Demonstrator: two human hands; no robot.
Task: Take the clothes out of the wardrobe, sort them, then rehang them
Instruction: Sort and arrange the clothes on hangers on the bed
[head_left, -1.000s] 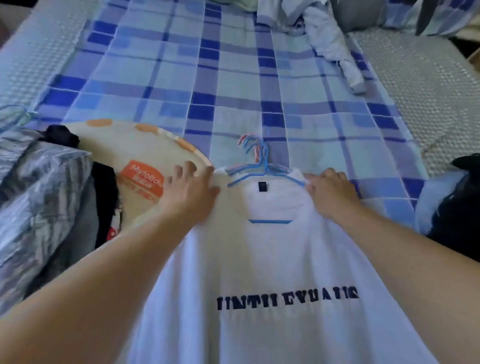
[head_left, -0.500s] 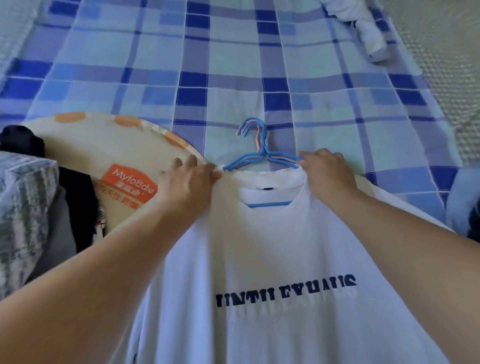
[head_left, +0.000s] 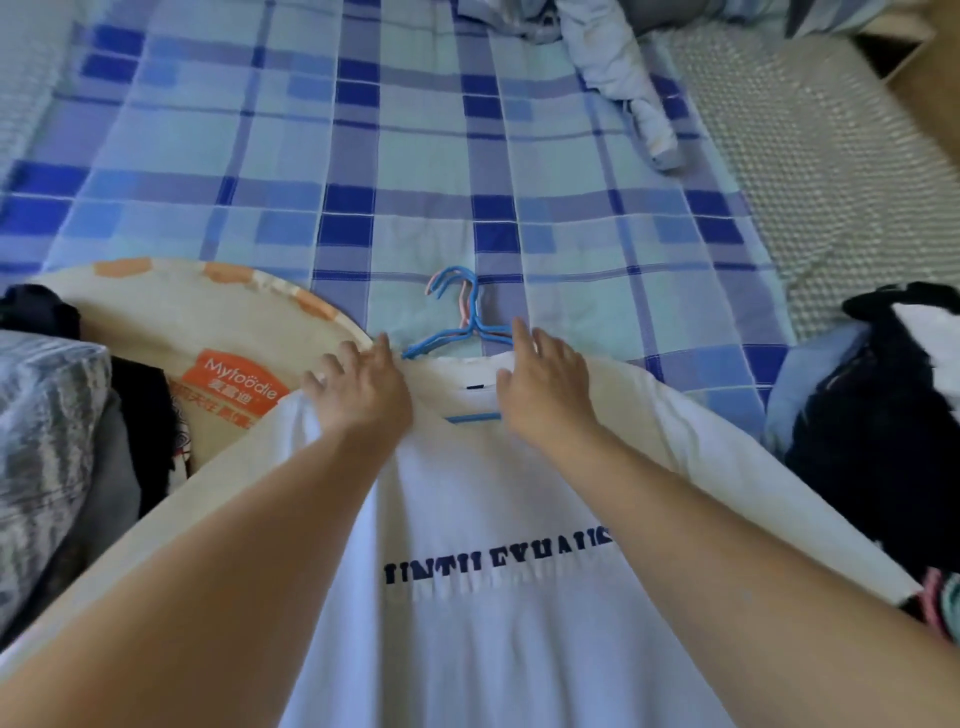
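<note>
Both hands are up at the collar of the white T-shirt (head_left: 493, 623). The left hand (head_left: 358, 395) sits on the shirt's left shoulder with its fingers bent down into the fabric, gripping a bit of cloth I'd say, though the fingertips are partly tucked out of sight. The right hand (head_left: 545, 384) looks looser: fingers spread and mostly straight, laid over the neckline near the hanger's neck, touching rather than grabbing. Both forearms reach straight out from the bottom of the view, roughly parallel, palms down.

The shirt lies flat, front up, with dark lettering across the chest, spread over a cream garment (head_left: 691, 415) that peeks out on both sides. A blue hanger (head_left: 457, 332) is already inside it: the bar shows through the neck opening and the hooks stick out onto the bed (head_left: 260, 182). There seems to be more than one hanger stacked there, since a pink hook shows too.

So progress-wise, clothes are clearly out of the wardrobe and this shirt is basically on its hanger, just being straightened. Still to go, as far as I can tell: a striped grey pile with dark items (head_left: 57, 426) on the left, a black and white heap (head_left: 893, 415) on the right, and a crumpled pale garment (head_left: 628, 83) further up the bed. Nothing looks rehung yet; the wardrobe isn't in view.
</note>
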